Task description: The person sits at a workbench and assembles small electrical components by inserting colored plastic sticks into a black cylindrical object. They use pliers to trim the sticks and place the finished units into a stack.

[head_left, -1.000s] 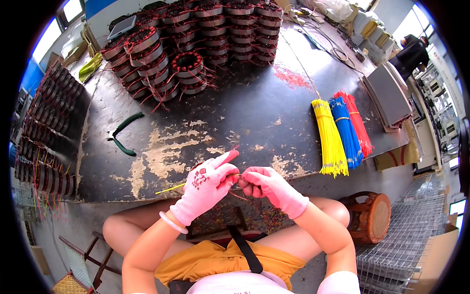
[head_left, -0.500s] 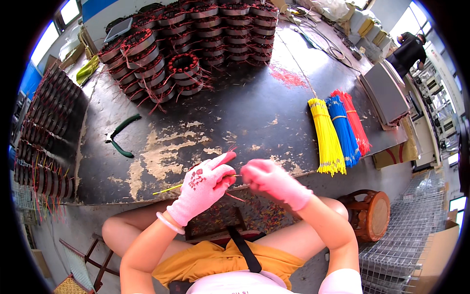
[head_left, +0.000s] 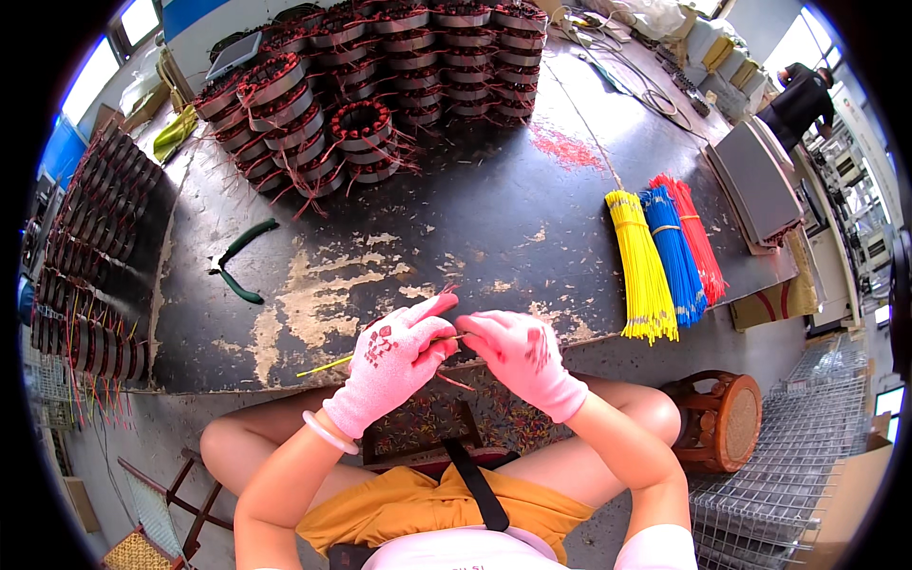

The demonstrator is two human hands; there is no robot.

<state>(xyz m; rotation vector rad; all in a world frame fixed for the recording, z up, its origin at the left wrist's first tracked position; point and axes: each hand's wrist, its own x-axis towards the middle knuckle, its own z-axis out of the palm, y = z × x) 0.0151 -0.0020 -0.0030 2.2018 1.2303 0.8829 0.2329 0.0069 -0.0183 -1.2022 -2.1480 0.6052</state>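
Observation:
At the table's near edge, my left hand [head_left: 391,353], in a pink-and-white glove, is closed on a yellow wire [head_left: 325,367] whose tail sticks out to the left. Thin red wire ends [head_left: 456,382] show below those fingers, and more poke out above. My right hand [head_left: 524,359], gloved alike, meets it fingertip to fingertip and pinches the wires where they come together. The join itself is mostly hidden by the fingers. Left of my hands lie green-handled cutters [head_left: 249,245], spread apart on the dark worn table [head_left: 456,223].
Stacked wound stators [head_left: 364,128] with red leads fill the back; more stators [head_left: 95,247] stand at left. Yellow [head_left: 638,266], blue [head_left: 673,249] and red [head_left: 695,233] wire bundles lie at right. A wooden stool [head_left: 712,418] and wire mesh stand below. A person [head_left: 798,103] is far right.
My right hand has come in toward the left one, its fingertips now pinching at the wires. My left hand stays nearly in place with the yellow wire.

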